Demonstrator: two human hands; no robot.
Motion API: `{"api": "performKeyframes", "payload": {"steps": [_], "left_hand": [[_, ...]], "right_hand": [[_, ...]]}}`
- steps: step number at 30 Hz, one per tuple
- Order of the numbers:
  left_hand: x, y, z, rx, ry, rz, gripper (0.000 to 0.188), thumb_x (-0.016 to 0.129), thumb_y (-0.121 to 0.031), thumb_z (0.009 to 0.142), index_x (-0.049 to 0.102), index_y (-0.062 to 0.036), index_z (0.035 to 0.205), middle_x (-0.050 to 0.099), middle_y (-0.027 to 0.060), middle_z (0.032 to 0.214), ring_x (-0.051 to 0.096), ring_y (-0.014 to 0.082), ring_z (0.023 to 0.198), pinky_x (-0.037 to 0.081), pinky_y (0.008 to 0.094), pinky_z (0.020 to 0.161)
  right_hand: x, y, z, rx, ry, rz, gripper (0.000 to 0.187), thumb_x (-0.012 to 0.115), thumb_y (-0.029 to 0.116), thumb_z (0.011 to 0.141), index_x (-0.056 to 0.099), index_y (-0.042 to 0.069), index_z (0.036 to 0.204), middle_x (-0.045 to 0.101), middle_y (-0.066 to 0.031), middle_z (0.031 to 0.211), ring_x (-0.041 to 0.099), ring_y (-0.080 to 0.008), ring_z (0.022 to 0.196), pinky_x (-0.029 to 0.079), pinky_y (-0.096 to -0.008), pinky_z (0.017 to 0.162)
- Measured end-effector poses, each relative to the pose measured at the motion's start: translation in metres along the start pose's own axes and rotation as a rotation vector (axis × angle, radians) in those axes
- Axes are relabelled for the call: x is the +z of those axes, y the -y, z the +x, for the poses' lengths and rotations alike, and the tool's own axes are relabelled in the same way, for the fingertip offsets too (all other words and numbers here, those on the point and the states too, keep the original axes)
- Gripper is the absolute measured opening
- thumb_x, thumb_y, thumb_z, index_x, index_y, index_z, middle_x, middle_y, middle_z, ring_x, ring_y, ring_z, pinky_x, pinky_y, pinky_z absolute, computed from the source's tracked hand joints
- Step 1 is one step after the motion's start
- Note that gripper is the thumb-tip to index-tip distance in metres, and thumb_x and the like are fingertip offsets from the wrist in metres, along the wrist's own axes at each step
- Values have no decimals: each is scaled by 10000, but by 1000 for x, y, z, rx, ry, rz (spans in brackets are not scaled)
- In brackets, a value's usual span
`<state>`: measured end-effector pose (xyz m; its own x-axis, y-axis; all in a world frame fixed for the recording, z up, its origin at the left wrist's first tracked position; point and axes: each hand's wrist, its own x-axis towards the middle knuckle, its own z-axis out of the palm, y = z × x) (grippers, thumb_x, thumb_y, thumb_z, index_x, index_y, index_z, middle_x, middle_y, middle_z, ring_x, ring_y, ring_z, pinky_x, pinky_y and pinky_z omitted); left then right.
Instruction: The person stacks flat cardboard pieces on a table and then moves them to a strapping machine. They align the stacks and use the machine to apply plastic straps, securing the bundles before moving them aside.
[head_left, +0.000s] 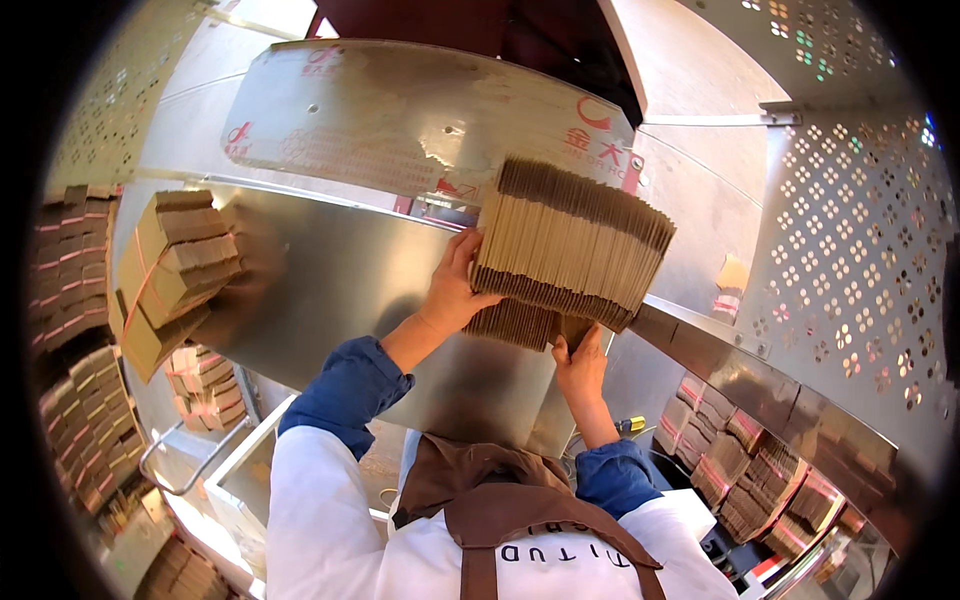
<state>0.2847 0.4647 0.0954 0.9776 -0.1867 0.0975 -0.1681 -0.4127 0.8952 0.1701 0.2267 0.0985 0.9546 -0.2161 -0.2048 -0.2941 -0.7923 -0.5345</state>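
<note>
A thick stack of flat brown cardboard pieces stands on edge at the far side of the metal table, edges upward. My left hand is closed on its near left corner, with the thumb across the front. Below the big stack, toward me, sits a shorter row of cardboard pieces. At that row's right end my right hand is closed on a brown cardboard piece, partly hidden by the fingers and the stack.
On the table's left lie strapped cardboard bundles. More bundles are piled at far left and lower right. A printed metal panel spans the back. A perforated metal guard stands on the right.
</note>
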Motion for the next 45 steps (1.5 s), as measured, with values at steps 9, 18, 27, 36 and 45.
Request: {"api": "performKeyframes", "payload": {"steps": [9,18,27,36,45], "left_hand": [[0,4,3,9,28,0,903,841,-246,653,367,-62,1398,408,194,1397,437,423,1260,420,469,1032],[0,-2,5,27,1,22,918,853,-257,642,380,-52,1401,414,204,1391,482,413,1223,451,445,1002],[9,9,7,47,-4,-75,938,859,-227,639,351,-53,1408,393,228,1398,415,438,1275,419,470,1034],[9,5,10,66,-19,21,963,864,-281,627,350,-53,1409,420,218,1373,445,419,1263,448,463,1008],[12,8,11,100,-43,26,941,865,-289,627,372,-49,1392,429,214,1366,482,414,1224,475,451,976]], "right_hand": [[-2,-2,3,-64,-42,-17,646,656,262,857,330,-65,1309,617,-313,973,597,-523,857,485,-542,722],[-6,3,4,5,7,-39,628,647,309,855,370,-78,1265,606,-305,1015,595,-499,896,496,-521,740],[5,-6,5,15,-14,-33,686,656,283,843,339,-83,1328,606,-300,1044,607,-488,897,502,-520,748],[-3,2,5,19,19,-26,675,662,317,837,356,-91,1280,575,-292,1092,603,-464,925,510,-505,758],[-4,7,4,2,-13,-4,659,657,310,832,363,-92,1263,574,-288,1076,603,-461,912,513,-510,745]]}}
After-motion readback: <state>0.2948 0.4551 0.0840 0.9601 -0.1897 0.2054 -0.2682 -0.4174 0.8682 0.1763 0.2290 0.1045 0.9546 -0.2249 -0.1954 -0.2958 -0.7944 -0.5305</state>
